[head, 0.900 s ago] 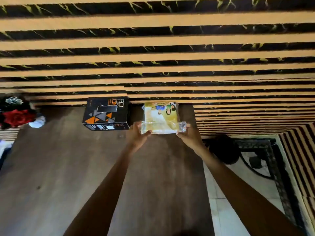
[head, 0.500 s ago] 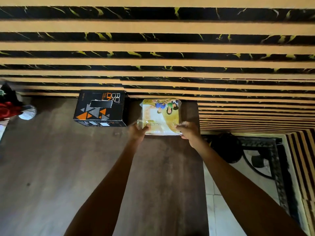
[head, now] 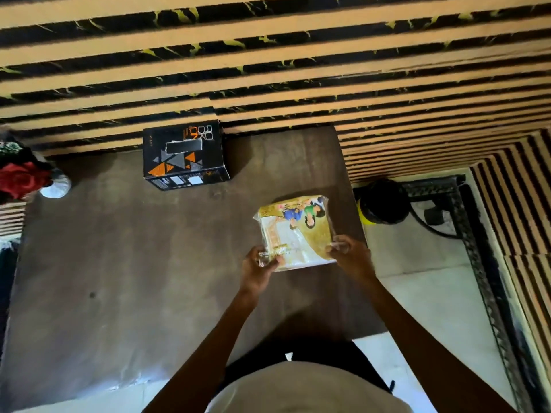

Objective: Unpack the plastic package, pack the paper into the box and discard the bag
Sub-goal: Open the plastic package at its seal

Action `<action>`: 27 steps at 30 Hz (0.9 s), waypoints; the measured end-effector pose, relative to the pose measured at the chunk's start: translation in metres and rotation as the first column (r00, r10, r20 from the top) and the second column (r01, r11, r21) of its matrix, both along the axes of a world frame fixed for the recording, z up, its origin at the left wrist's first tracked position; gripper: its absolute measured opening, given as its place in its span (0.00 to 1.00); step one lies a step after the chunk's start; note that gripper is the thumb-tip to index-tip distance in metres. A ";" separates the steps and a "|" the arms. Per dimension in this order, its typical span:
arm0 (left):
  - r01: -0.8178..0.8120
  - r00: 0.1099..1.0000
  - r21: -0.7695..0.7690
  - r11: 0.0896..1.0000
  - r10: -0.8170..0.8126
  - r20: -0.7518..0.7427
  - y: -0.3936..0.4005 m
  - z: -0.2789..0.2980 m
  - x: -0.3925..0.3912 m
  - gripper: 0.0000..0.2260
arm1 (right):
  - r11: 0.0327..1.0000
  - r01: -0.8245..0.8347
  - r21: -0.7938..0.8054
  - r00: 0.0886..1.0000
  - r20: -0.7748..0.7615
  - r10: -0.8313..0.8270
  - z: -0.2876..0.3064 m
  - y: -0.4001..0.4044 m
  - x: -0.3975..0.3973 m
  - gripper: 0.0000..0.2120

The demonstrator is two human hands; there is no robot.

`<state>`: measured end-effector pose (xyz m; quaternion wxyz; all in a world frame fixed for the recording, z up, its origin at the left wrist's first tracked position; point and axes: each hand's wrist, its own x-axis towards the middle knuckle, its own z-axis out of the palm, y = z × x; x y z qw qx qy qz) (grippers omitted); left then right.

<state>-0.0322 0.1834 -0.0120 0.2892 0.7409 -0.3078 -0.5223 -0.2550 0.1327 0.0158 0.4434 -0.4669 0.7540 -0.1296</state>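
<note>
A clear plastic package (head: 295, 232) of paper, printed yellow and white with cartoon figures, is held just above the dark table (head: 119, 263). My left hand (head: 258, 268) grips its near left corner and my right hand (head: 348, 254) grips its near right corner, both pinching crinkled plastic. A black box (head: 184, 155) with orange and grey triangles stands shut at the table's far edge, to the left of the package and apart from it.
A striped orange-and-black wall (head: 268, 70) runs behind the table. A black and yellow round object (head: 383, 201) sits on the floor to the right by a black frame (head: 477, 248). Red and dark items (head: 21, 177) lie at the far left.
Both hands have pulled the package back from the far edge of the table toward me and slightly right. The box has stayed in place.
</note>
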 end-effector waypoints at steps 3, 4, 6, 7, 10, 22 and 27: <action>0.070 0.997 -0.043 0.997 -0.071 -0.014 0.032 -0.004 -0.007 0.17 | 1.000 -0.006 0.006 0.999 -0.036 0.006 -0.001 0.030 -0.006 0.16; 0.093 0.995 -0.042 0.995 -0.093 -0.018 0.041 -0.004 -0.010 0.20 | 1.000 -0.004 0.004 0.999 -0.048 0.004 -0.001 0.039 -0.009 0.16; 0.147 0.989 -0.019 0.989 -0.147 -0.026 0.052 -0.005 -0.015 0.22 | 0.999 -0.033 0.019 0.997 -0.076 0.034 0.002 0.046 -0.013 0.15; 0.186 0.982 0.016 0.983 -0.185 -0.043 0.055 -0.007 -0.017 0.23 | 0.998 -0.059 0.029 0.993 -0.102 0.062 0.003 0.050 -0.016 0.16; 0.169 0.983 0.131 0.977 -0.159 -0.089 0.059 -0.012 -0.024 0.29 | 0.988 -0.157 -0.005 0.950 -0.273 0.150 0.006 0.059 -0.023 0.21; 0.670 0.481 0.115 0.734 -0.547 0.685 0.014 0.011 -0.032 0.28 | 0.814 -0.578 0.049 0.687 -0.510 0.518 0.000 0.046 0.006 0.23; 0.669 0.336 0.258 0.697 -0.593 0.732 0.010 0.015 -0.038 0.33 | 0.788 -0.604 0.120 0.644 -0.510 0.571 0.005 0.023 0.013 0.20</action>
